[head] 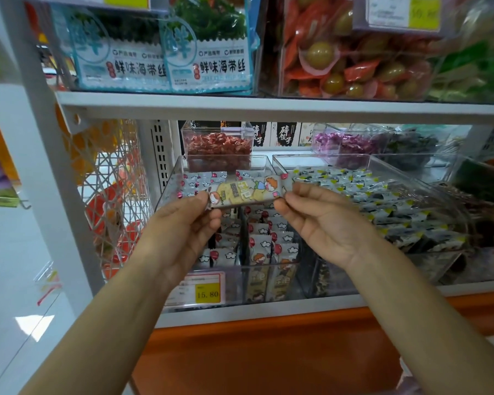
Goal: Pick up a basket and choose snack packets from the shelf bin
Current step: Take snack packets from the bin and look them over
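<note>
The left hand (180, 223) and right hand (321, 220) each pinched an end of a snack packet (247, 192) mid-frame. Held so lightly, it could have slipped into the bin (170, 183).

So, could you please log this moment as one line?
left hand: pinches packet | right hand: pinches packet | packet: level, over bin

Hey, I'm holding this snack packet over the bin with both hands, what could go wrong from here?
1. The left hand and right hand pinch the snack packet only at its ends; a slip could drop it into the clear bin below.
2. No basket is in view and both hands are occupied, so stowing it may be awkward.
</note>
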Motion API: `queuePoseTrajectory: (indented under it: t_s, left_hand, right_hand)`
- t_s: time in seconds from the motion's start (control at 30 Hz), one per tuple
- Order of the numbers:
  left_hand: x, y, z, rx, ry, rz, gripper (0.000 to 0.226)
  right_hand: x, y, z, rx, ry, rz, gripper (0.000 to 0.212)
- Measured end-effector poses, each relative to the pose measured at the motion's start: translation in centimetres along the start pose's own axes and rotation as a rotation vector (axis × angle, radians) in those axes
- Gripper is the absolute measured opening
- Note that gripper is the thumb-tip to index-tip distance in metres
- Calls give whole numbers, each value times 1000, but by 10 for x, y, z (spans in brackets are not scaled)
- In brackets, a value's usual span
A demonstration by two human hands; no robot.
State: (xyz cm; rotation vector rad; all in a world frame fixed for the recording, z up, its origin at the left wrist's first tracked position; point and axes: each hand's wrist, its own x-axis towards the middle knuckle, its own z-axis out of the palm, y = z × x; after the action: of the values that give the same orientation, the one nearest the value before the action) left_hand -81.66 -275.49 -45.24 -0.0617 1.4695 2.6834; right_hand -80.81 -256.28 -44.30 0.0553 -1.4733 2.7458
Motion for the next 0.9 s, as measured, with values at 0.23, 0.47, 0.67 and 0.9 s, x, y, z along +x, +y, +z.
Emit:
queuePoseTrajectory:
  t_s: [0.23, 0.47, 0.67, 0.9]
  left_hand:
    - [0, -4, 0, 203, 8, 152, 14]
    - [-3, -2, -1, 501, -54, 318, 7]
    - [-2, -2, -2, 464, -108, 228, 35]
    - [-5, -2, -2, 608, -146, 300, 29]
  right_hand:
    - [1, 2, -1, -243, 45, -192, 10]
    - [-1, 1, -1, -398, 49, -283, 8]
    - [-1, 4, -2, -579, 6, -322, 28]
    - [-2, 4, -1, -628, 36, -358, 17]
